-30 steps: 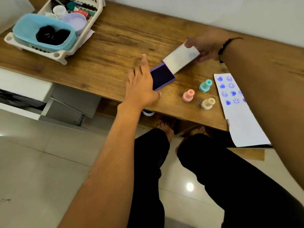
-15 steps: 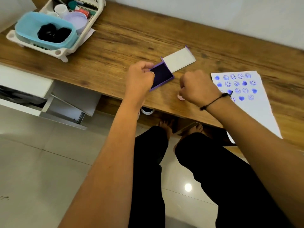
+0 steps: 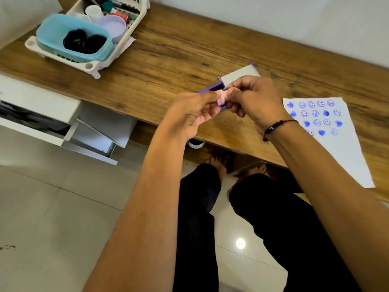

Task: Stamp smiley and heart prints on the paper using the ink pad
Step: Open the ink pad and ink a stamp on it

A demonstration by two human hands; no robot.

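Both hands meet above the wooden desk point(image 3: 168, 60) and pinch a small pink stamp point(image 3: 222, 97) between them. My left hand point(image 3: 195, 112) grips it from the left and my right hand point(image 3: 252, 100) from the right. Behind the hands lies the purple ink pad point(image 3: 211, 88) with its white lid point(image 3: 237, 74) flipped open; the hands hide most of the pad. To the right rests the white paper point(image 3: 341, 152), printed with several blue smileys and hearts in rows. The other stamps are hidden.
A white rack point(image 3: 92, 65) at the desk's back left holds a light blue tub point(image 3: 52, 34) with black items, cups and lids. An open white drawer point(image 3: 42, 108) juts out below the desk at left. My legs and feet show under the desk edge.
My right hand left the pad's lid, dropped to the pink stamp and lifted it. My left hand came off the pad's side and joined it on the stamp.
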